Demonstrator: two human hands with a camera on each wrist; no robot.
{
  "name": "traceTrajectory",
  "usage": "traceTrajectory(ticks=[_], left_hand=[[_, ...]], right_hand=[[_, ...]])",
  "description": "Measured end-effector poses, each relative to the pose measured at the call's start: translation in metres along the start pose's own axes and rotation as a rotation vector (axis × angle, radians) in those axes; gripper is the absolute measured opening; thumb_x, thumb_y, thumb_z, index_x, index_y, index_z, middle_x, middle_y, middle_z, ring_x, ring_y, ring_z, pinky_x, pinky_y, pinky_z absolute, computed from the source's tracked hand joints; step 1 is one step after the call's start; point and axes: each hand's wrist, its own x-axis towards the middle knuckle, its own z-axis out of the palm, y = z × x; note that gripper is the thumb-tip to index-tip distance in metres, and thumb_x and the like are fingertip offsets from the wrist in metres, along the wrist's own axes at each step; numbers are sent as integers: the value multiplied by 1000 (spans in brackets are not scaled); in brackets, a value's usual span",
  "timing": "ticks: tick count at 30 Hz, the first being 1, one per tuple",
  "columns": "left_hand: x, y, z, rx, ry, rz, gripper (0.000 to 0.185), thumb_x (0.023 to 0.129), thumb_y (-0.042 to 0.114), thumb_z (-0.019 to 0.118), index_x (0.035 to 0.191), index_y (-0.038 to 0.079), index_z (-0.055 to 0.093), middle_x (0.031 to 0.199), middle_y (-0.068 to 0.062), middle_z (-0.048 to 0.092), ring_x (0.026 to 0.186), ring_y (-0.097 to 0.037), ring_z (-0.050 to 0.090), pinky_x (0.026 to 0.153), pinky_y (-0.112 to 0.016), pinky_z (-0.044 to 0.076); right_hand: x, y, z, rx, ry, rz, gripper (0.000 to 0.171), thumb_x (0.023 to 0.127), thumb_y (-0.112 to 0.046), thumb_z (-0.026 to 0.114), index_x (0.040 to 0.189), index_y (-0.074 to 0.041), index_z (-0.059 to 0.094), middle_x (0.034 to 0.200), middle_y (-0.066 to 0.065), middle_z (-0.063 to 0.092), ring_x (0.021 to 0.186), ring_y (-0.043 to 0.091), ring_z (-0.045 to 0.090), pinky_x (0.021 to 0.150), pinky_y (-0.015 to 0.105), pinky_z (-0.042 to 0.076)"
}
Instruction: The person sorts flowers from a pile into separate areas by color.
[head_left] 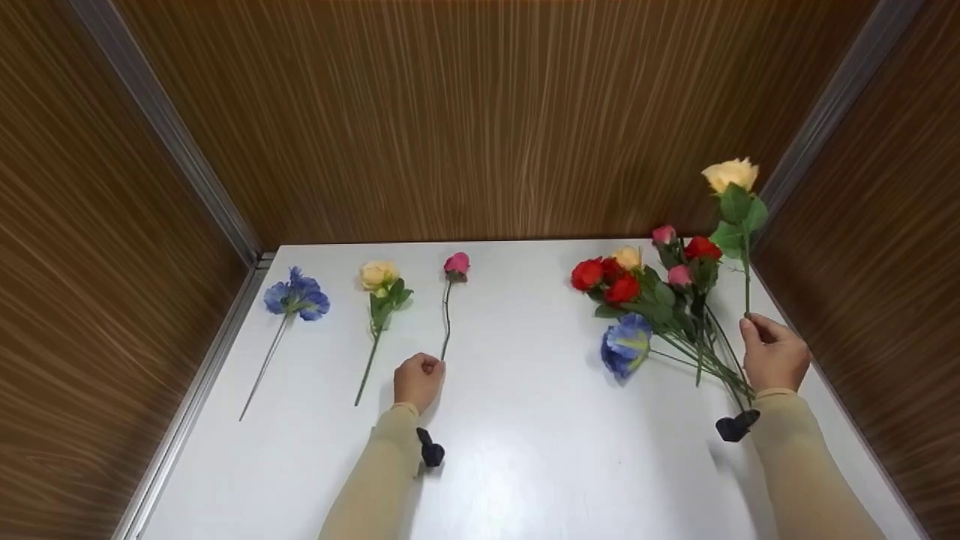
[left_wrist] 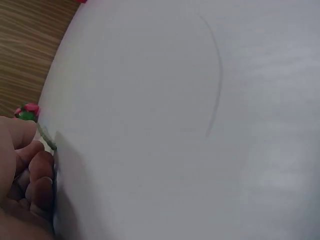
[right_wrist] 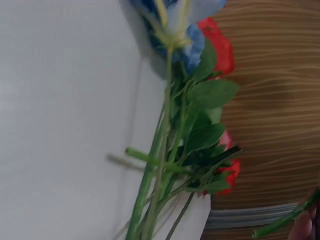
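On the white table [head_left: 525, 420] my left hand [head_left: 418, 379] lies with curled fingers [left_wrist: 37, 172] at the lower end of a pink rosebud stem [head_left: 447, 315]; its bud [head_left: 457, 263] points away from me, and the bud [left_wrist: 27, 111] also shows in the left wrist view. My right hand [head_left: 772, 352] pinches the stem of a yellow rose [head_left: 730, 175] and holds it upright above the table. Beside it lies a bunch of red, pink, yellow and blue flowers [head_left: 652, 300], whose stems and leaves [right_wrist: 170, 165] fill the right wrist view.
A blue flower [head_left: 296, 296] and a yellow rose [head_left: 379, 276] lie in a row left of the pink bud. Wood-grain walls [head_left: 480, 112] close in the table at the back and both sides, with metal corner strips [head_left: 172, 142].
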Motion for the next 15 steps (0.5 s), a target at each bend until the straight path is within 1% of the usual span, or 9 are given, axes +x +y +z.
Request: traceTrajectory(ticks=[3,4,6,8,10,11,13,15], left_hand=[[-1,4,-8,-39,-9,-27,8,89,13,66,87,6,70,77,-3,64,75,-19,59,74,-37,47],[-1,6,-9,-48,-10,-31,8,90,13,66,87,6,70,78,-3,64,75,-19,58,74,-36,47],[-3,13,-11,-51,-16,-17,9,90,13,65,87,6,70,77,-2,63,75,-18,57,73,-35,47],[-7,22,-11,-61,-31,14,9,91,12,64,87,7,70,77,-2,62,74,-17,56,72,-34,47],[-12,36,-9,-85,-57,54,8,91,13,65,87,7,70,77,-1,62,74,-16,55,71,-33,47],[-15,43,-8,-96,-73,85,8,91,13,65,88,7,70,78,0,62,74,-15,55,71,-32,47],[-23,60,-5,-122,-118,135,8,91,14,65,90,7,70,80,1,63,74,-14,56,71,-31,47],[-31,77,0,-144,-161,193,9,92,15,64,92,8,71,81,2,64,75,-13,57,71,-30,48]], right_hand=[[-5,-11,0,114,-46,31,35,91,-29,65,117,-6,69,91,-8,65,80,2,59,71,9,46],[-7,-15,0,146,-63,37,35,92,-28,65,118,-6,68,91,-6,65,80,3,60,71,10,47],[-11,-23,1,205,-97,57,33,92,-25,65,118,-5,68,91,-4,65,80,5,61,70,10,48],[-16,-33,3,280,-122,75,32,91,-21,67,116,-3,68,91,-2,66,79,7,61,69,11,49],[-23,-43,6,347,-138,81,30,89,-17,69,114,0,69,90,-2,67,80,9,60,68,12,49],[-27,-49,8,383,-146,82,30,88,-15,70,113,2,69,90,-2,68,80,10,60,68,13,49],[-37,-59,14,434,-168,62,30,86,-13,72,110,5,69,89,-3,69,81,10,60,68,14,49],[-47,-68,20,460,-200,32,29,86,-11,72,108,8,68,87,-5,70,80,9,61,69,14,49]])
